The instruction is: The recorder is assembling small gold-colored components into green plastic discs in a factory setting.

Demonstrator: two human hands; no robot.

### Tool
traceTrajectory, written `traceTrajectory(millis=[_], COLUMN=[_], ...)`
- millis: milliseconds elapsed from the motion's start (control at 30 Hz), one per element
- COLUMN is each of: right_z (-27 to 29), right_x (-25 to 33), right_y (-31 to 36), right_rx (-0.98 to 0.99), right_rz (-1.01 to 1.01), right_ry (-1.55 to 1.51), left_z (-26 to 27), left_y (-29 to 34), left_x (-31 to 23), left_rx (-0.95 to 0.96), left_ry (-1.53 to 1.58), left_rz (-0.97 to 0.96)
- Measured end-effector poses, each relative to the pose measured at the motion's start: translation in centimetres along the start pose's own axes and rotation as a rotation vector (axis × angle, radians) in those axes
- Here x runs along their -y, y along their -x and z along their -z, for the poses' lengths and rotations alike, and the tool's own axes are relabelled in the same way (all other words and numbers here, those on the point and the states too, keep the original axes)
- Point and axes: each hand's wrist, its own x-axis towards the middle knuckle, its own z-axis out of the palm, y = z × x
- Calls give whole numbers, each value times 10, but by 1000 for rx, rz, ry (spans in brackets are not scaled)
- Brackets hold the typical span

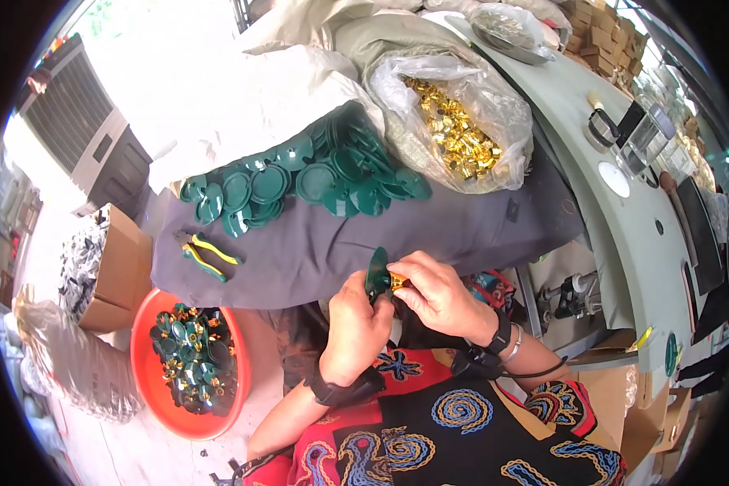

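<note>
Above my lap, my left hand (355, 328) is closed on a dark green plastic disc (377, 267), which stands on edge. My right hand (439, 296) pinches a small shiny gold piece (397, 280) against the disc's right side. Fingers hide where the two parts meet. Beyond my hands, a heap of green discs (269, 185) spills from a white sack onto a table with a grey cloth (324, 255). To its right, small gold pieces (466, 144) fill an open clear plastic bag (504, 99). Yellow-handled pliers (211, 254) lie on the cloth at the left.
A red tub (142, 356) at lower left holds green discs joined with gold pieces. Beside it stand a cardboard box (125, 271) of dark scraps and a filled plastic sack (81, 360). A pale green table (571, 105) on the right carries a clear jar (646, 136).
</note>
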Motion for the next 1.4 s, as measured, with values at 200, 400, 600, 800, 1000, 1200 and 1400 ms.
traceTrajectory(millis=[200,400,600,800,1000,1200,1400], right_z=[0,4,4,-9,52,84,69], right_x=[9,-1,0,-17,-118,-166,-197], right_y=[0,-5,-3,-17,-27,-30,-26], right_rx=[118,195,271,266,-330,-321,-273], right_rz=[33,-122,-807,-723,-441,-516,-463], right_ry=[233,-118,-966,-931,288,744,886], left_z=[2,3,6,45,210,359,212], left_y=[2,5,9,10,47,128,31], left_x=[2,2,3,37,97,239,164], left_rx=[-8,59,165,70,-534,-1027,-540], left_ry=[-166,-319,-562,-36,128,950,-114], left_rz=[-184,-252,-434,46,328,629,88])
